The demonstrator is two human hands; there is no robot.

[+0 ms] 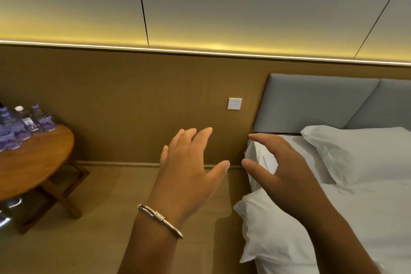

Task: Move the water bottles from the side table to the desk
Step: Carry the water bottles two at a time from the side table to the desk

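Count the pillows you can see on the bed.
2. One white pillow lies at the head of the bed, against the grey headboard. A second white pillow lies nearer, at the bed's left edge, partly behind the right hand. More may lie out of frame.

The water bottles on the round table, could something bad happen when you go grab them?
Maybe. The water bottles stand crowded together near the side table edge, so grabbing one could knock its neighbours over or off. Both the left hand and right hand are empty and far away, beside the bed.
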